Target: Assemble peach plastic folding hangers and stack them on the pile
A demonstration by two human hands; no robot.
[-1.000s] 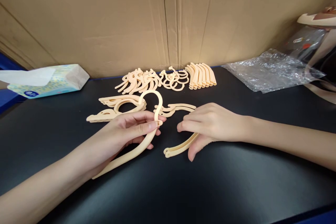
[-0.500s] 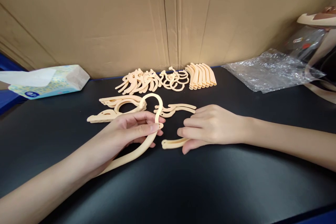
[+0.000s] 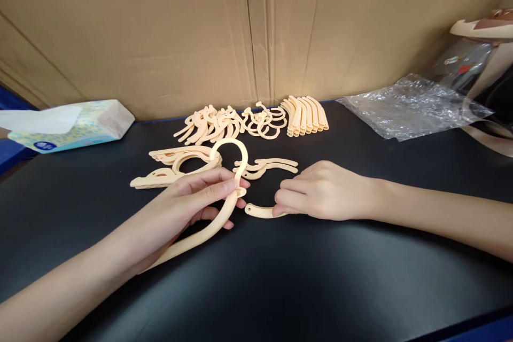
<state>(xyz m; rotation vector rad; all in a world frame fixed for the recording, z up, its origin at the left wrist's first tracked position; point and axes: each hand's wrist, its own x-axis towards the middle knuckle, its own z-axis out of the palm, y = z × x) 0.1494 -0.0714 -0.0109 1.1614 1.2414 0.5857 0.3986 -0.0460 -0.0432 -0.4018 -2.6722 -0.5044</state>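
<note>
In my left hand [image 3: 208, 195] is a pale beige hanger arm [image 3: 212, 231] with a curved hanger hook [image 3: 236, 149] at its upper end. My thumb lies near the joint where hook and arm meet. My right hand [image 3: 318, 192] is closed on a second curved hanger arm [image 3: 260, 211]. Its end with a small hole points at the first arm, with a narrow gap between them. The rest of that second piece is hidden behind my fingers. Just beyond my hands lie a few loose hanger parts [image 3: 266, 165].
Folded hangers [image 3: 160, 176] are stacked beyond my left hand. Along the back lie piles of curved arms [image 3: 208, 124], hooks [image 3: 264, 120] and a row of hanger arms [image 3: 306, 116]. A tissue pack [image 3: 76, 125] is at left, a clear plastic bag [image 3: 409, 107] at right.
The piece in my right hand has turned, with its holed end now a little higher. My right thumb has closed in against it. My left hand holds nearly still.
</note>
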